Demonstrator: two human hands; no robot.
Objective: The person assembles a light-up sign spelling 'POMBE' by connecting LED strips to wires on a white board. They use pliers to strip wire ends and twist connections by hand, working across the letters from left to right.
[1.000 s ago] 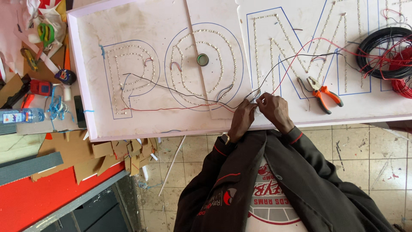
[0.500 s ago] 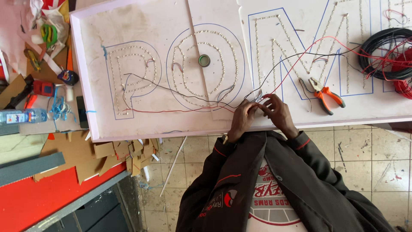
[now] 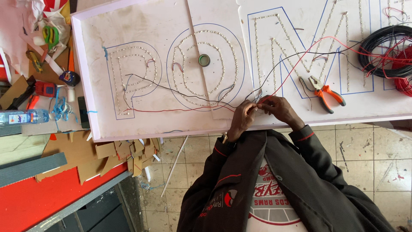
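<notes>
A white sign board carries big blue-outlined letters lined with rows of small LED dots. Thin red and black wires trail across the letters to the board's near edge. There my left hand and my right hand meet, fingertips pinched together on the wire ends. Both hands rest on the board's edge. Orange-handled pliers lie just right of my right hand. A small roll of tape sits inside the round letter.
A coil of black wire and a red coil lie at the board's right end. On the left are a water bottle, hand tools, cardboard scraps and a red panel. Tiled floor lies below.
Both hands stay at the same spot on the board's edge; only the fingers shift a little on the wire ends. The view has drifted slightly.
</notes>
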